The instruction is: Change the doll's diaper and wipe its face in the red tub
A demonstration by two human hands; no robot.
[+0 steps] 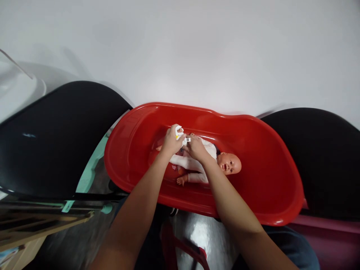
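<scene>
The left hand [172, 140] pinches a white-and-yellow plastic piece [179, 132] between its fingers [176, 129], and the right hand [197, 148] has its fingers [194, 143] pressed together against a small white tag [187, 140] just beside that piece, both hands above the middle of a baby doll [197, 164] in a white outfit, lying on its back with its head toward the right end of a red plastic baby tub [157, 107]. Rounded black panels [56, 138] sit beyond both ends of the tub, a white surface [180, 52] spreads past its far rim, and a glossy grey floor [199, 232] shows below the near rim, with a slatted wooden frame [36, 225] at the lower left
</scene>
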